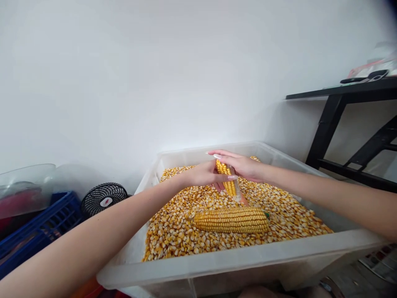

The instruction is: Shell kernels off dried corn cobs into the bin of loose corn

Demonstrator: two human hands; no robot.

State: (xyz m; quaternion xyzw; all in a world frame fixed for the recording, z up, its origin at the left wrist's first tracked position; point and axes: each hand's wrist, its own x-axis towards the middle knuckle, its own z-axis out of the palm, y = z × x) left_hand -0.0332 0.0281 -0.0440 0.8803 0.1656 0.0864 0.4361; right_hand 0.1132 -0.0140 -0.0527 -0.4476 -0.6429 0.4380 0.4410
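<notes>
- Blue crate and small black fan sit far left, untouched.
- Your left hand has its fingers closed round the upright cob, held over the bin.
- Your right hand holds the same cob from the other side, fingers wrapped on it; lower end looks partly stripped.
- Whole cob lies on the loose kernels in the clear bin: shelling well along, these two cobs left.

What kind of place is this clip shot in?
Probably a home room or small workshop used for shelling corn: a plastic tub of loose kernels, a small fan on the floor, a black table.
</notes>
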